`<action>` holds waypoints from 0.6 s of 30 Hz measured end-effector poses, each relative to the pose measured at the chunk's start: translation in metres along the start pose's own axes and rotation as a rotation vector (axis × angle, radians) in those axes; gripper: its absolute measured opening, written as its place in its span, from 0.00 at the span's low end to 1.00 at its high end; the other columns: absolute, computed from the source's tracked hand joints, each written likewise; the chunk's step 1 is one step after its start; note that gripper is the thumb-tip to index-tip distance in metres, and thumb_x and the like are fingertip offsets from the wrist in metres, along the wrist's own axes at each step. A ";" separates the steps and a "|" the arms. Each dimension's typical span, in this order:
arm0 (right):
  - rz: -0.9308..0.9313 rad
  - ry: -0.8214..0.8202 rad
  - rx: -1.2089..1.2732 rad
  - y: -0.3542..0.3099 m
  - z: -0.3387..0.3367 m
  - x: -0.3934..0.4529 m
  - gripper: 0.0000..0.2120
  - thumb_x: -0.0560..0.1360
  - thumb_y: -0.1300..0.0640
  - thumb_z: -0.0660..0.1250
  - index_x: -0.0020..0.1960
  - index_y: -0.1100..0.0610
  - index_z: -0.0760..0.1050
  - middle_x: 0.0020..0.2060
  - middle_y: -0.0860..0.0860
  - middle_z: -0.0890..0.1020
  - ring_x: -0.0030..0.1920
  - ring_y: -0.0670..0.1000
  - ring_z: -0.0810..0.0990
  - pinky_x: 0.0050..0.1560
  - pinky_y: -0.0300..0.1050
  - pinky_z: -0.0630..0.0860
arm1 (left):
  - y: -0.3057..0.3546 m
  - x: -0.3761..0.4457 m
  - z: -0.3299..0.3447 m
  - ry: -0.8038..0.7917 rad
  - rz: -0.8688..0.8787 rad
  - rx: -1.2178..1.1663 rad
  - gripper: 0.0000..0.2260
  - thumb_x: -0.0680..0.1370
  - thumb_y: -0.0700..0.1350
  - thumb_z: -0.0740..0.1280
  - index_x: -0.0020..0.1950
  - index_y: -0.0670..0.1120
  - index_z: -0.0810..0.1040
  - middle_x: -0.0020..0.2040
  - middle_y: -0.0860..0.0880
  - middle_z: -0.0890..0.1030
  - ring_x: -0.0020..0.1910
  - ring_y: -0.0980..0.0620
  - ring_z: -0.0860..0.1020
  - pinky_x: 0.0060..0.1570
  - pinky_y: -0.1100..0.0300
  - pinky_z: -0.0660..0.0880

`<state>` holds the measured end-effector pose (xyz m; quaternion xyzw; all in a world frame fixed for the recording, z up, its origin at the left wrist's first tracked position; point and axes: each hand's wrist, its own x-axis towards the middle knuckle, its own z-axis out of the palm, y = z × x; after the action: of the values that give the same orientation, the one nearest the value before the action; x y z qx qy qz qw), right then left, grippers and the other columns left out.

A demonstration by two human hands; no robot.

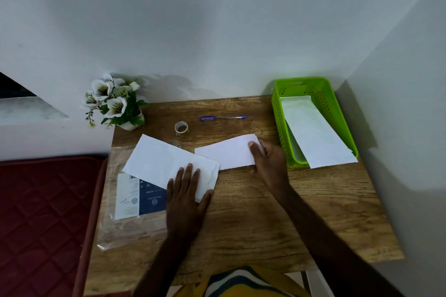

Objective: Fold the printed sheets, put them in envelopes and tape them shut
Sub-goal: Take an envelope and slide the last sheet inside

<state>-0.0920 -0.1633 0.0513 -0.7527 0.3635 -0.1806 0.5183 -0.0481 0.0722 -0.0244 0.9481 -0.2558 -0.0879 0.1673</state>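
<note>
- Wood-grain tabletop (253,212) stands pushed into a corner of pale walls, with a dark red quilted mattress (43,212) beside its left edge.
- At the back left corner sits a small white pot of artificial white flowers (114,101).
- A roll of clear tape (181,128) stands near the back middle, and a blue ballpoint pen (223,117) lies just beyond it, parallel to the wall.
- A lime green plastic basket (281,123) sits at the back right; a long white envelope (318,137) lies in it, its near end sticking out over the basket's front rim.
- The left hand (187,193) lies flat, fingers spread, pressing down on the near right corner of a white envelope (156,159) that lies at a slant on the table; it grips nothing.
- This envelope partly covers a clear plastic packet with a blue and white label (137,198), which rests along the left edge.
- The right hand (268,159) holds the right end of a folded white sheet (226,154), fingers over the top and thumb at the near edge.
- The folded sheet lies at mid-table, its left end touching or just overlapping the envelope's right end.
</note>
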 end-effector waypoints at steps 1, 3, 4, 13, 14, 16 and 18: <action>-0.049 0.067 -0.003 -0.004 -0.005 -0.002 0.12 0.82 0.53 0.68 0.57 0.61 0.84 0.43 0.52 0.87 0.41 0.49 0.85 0.41 0.47 0.82 | 0.001 0.000 0.000 0.004 0.000 -0.004 0.33 0.81 0.66 0.54 0.83 0.51 0.57 0.84 0.51 0.52 0.83 0.49 0.48 0.81 0.42 0.48; -0.150 0.168 0.036 -0.016 -0.017 -0.006 0.12 0.82 0.54 0.68 0.57 0.60 0.84 0.43 0.48 0.86 0.42 0.43 0.83 0.44 0.40 0.78 | 0.002 0.000 -0.001 0.012 0.000 -0.006 0.33 0.81 0.65 0.54 0.83 0.51 0.58 0.84 0.51 0.52 0.83 0.49 0.48 0.81 0.43 0.48; -0.174 0.188 0.072 -0.022 -0.022 -0.009 0.11 0.83 0.53 0.67 0.57 0.58 0.84 0.40 0.48 0.85 0.39 0.43 0.83 0.41 0.39 0.78 | 0.003 -0.001 -0.002 0.014 0.002 -0.002 0.32 0.81 0.65 0.54 0.82 0.51 0.58 0.84 0.51 0.53 0.83 0.49 0.49 0.81 0.43 0.48; 0.018 0.002 0.240 -0.020 -0.062 -0.039 0.12 0.82 0.53 0.67 0.57 0.61 0.82 0.30 0.52 0.81 0.25 0.51 0.78 0.23 0.43 0.77 | 0.013 -0.009 -0.003 0.187 -0.034 0.008 0.26 0.78 0.60 0.66 0.72 0.48 0.70 0.73 0.43 0.73 0.71 0.40 0.71 0.71 0.42 0.66; 0.050 -0.014 0.237 -0.014 -0.063 -0.042 0.12 0.82 0.53 0.67 0.58 0.61 0.81 0.31 0.53 0.82 0.25 0.51 0.78 0.23 0.44 0.77 | 0.011 -0.010 -0.002 0.193 -0.025 0.019 0.26 0.77 0.58 0.70 0.71 0.47 0.71 0.72 0.42 0.74 0.70 0.40 0.72 0.70 0.42 0.67; 0.111 -0.038 0.232 -0.003 -0.063 -0.047 0.12 0.82 0.54 0.67 0.58 0.61 0.81 0.31 0.54 0.82 0.25 0.51 0.78 0.23 0.44 0.78 | 0.009 -0.011 -0.001 0.174 -0.025 0.033 0.27 0.74 0.54 0.75 0.70 0.47 0.75 0.71 0.43 0.75 0.70 0.40 0.71 0.70 0.41 0.66; 0.167 -0.050 0.212 0.009 -0.061 -0.049 0.13 0.82 0.54 0.67 0.59 0.62 0.80 0.30 0.54 0.81 0.25 0.52 0.78 0.24 0.45 0.78 | 0.009 -0.011 0.001 0.172 -0.047 0.034 0.25 0.74 0.53 0.75 0.69 0.47 0.78 0.71 0.44 0.76 0.70 0.41 0.71 0.71 0.42 0.65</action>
<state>-0.1678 -0.1683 0.0723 -0.6652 0.3907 -0.1556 0.6169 -0.0614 0.0706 -0.0209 0.9606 -0.2195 -0.0056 0.1704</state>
